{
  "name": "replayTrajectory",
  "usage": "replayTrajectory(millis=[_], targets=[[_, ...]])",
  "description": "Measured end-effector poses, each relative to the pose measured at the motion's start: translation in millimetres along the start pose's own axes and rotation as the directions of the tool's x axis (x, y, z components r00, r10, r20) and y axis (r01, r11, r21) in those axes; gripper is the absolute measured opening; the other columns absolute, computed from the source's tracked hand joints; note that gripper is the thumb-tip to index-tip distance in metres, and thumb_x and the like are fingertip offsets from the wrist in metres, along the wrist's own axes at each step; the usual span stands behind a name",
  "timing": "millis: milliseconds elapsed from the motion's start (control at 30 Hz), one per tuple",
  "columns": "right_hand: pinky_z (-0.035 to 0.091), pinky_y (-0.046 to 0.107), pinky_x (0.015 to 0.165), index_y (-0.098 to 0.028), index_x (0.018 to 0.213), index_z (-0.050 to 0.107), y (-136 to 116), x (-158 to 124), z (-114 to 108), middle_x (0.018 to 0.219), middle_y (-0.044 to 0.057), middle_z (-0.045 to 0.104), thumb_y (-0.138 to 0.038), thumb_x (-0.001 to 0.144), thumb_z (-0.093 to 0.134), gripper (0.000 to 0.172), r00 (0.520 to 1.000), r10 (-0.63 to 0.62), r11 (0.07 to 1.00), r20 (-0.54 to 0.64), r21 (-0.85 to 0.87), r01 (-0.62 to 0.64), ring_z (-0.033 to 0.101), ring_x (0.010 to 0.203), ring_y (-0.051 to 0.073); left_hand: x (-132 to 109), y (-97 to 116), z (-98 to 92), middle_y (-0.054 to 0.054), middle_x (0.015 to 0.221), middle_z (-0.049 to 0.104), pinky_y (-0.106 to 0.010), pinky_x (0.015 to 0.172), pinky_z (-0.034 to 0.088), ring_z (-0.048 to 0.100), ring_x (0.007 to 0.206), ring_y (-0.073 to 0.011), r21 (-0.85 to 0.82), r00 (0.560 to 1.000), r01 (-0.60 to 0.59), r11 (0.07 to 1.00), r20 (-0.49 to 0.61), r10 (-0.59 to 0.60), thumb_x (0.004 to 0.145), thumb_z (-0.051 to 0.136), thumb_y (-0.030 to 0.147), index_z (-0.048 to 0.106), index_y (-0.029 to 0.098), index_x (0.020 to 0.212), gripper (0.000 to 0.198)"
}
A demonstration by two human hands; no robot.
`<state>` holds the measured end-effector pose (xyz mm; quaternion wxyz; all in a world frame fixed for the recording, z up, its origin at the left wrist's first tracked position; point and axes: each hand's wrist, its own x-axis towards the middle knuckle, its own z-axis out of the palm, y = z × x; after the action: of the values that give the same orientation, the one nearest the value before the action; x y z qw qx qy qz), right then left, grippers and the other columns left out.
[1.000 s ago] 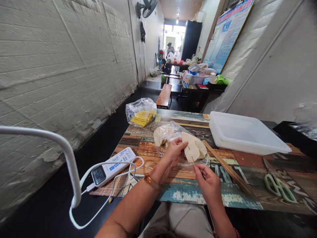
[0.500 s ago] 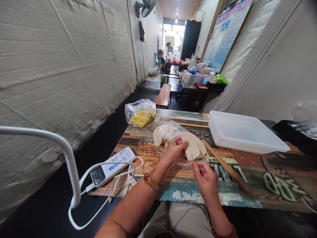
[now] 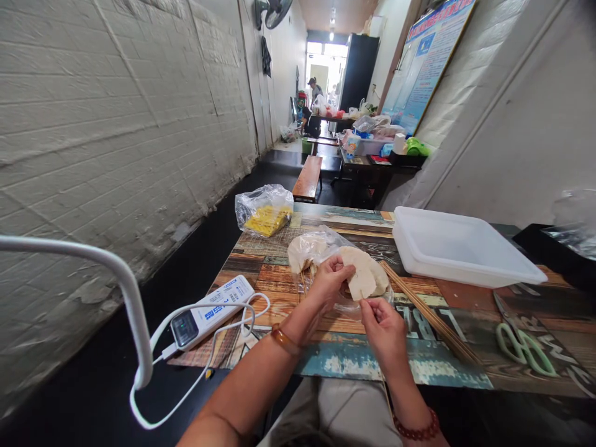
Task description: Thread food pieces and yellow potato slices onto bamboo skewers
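My left hand [image 3: 333, 277] pinches a pale, thin food sheet [image 3: 361, 282], which looks like tofu skin, at its upper left side. Just below the sheet, my right hand [image 3: 384, 329] is closed on a thin bamboo skewer [image 3: 361, 297]. The skewer's upper end meets the sheet's lower edge, and most of its length is hidden by the hand. Beneath both hands lies a clear plastic bag [image 3: 326, 239] with more pale sheets [image 3: 379, 267] on and in it. A bundle of bamboo skewers [image 3: 431, 315] rests to the right of my right hand.
On the patterned table [image 3: 274, 292] sit a white plastic tub [image 3: 465, 273], green-handled scissors [image 3: 524, 344], a bag of yellow pieces [image 3: 265, 217] and a white power bank [image 3: 212, 313] with a looping cable. Beyond stand a bench [image 3: 308, 177], a cluttered table and a person [image 3: 315, 89].
My right hand has moved slightly up and left, so less skewer shows between its fingers and the sheet. My left hand keeps its pinch. The background person's posture has shifted slightly.
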<state>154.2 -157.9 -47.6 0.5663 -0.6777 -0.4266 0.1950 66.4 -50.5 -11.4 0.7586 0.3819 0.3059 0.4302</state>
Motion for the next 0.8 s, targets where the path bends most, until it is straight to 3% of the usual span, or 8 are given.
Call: replayTrajectory(millis=[233,467,800], targets=[[0.032,0.022,0.040,-0.017,0.076,0.061,5,1,0,0.049,-0.004,0.053,-0.053,0.078,0.060,0.035,0.987,0.148,0.978,0.068,0.140,-0.156,0.042,0.039,0.010,-1,0,0.0,0.001,0.061,0.061,-0.022,0.043,0.043,0.055,0.046,-0.0114,-0.034,0.999,0.042,0.999,0.027,-0.041,0.052,0.079,0.031,0.055,0.015,0.074,0.037],[0.036,0.022,0.043,-0.017,0.084,0.064,10,-17,-13,0.057,-0.003,0.056,-0.049,0.078,0.062,0.033,0.960,0.201,0.948,0.197,0.209,-0.241,0.046,0.045,0.010,0,4,-4.2,-0.001,0.069,0.065,-0.024,0.051,0.049,0.059,0.055,-0.0127,-0.084,0.997,0.042,0.996,0.074,-0.036,0.056,0.079,0.032,0.061,0.014,0.086,0.040],[0.039,0.023,0.046,-0.019,0.071,0.067,8,-24,-15,0.054,0.000,0.060,-0.052,0.079,0.057,0.036,0.998,0.017,0.999,0.055,-0.033,-0.015,0.051,0.047,0.013,4,2,-7.6,-0.001,0.065,0.064,-0.023,0.047,0.047,0.056,0.050,-0.0115,-0.103,0.993,0.081,0.991,0.089,-0.072,0.061,0.077,0.038,0.061,0.014,0.080,0.034]])
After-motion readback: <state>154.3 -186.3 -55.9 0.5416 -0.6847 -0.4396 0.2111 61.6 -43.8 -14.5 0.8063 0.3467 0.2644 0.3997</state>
